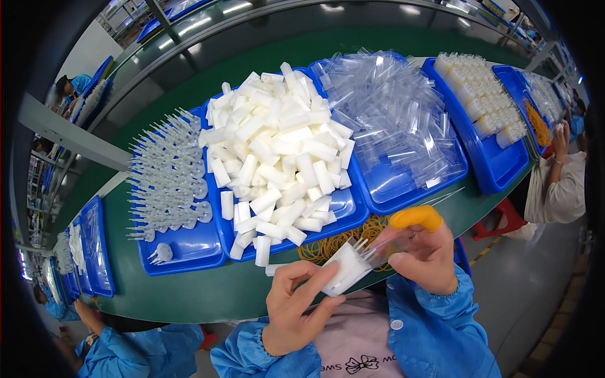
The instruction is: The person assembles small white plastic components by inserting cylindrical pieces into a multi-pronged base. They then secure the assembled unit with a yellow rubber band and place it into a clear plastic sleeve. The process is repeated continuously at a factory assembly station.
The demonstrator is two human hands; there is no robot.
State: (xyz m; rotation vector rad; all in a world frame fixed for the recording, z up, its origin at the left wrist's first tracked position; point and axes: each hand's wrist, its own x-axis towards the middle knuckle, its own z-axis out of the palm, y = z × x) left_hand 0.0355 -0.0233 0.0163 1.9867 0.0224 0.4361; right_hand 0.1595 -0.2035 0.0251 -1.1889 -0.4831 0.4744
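Note:
My left hand (295,312) is closed around a white block-like piece (343,272), held tilted near the table's front edge. Thin pale prongs (360,246) stick out of its upper end. My right hand (428,258) wears a yellow finger cot (416,218) and pinches a clear plastic sleeve (382,251) at the prongs. How far the prongs reach into the sleeve is hard to make out. Behind my hands lie yellow-brown rubber bands (324,246) and a blue tray (343,205) heaped with white foam blocks (277,145).
At left, a blue tray (189,255) holds rows of white pronged parts (165,176). Clear sleeves (391,107) fill another tray (403,195); bundled clear-and-white parts (479,94) stand farther right. Co-workers sit at both sides, a blue sleeve (135,349) close at left. Thin sticks (444,196) lie at right.

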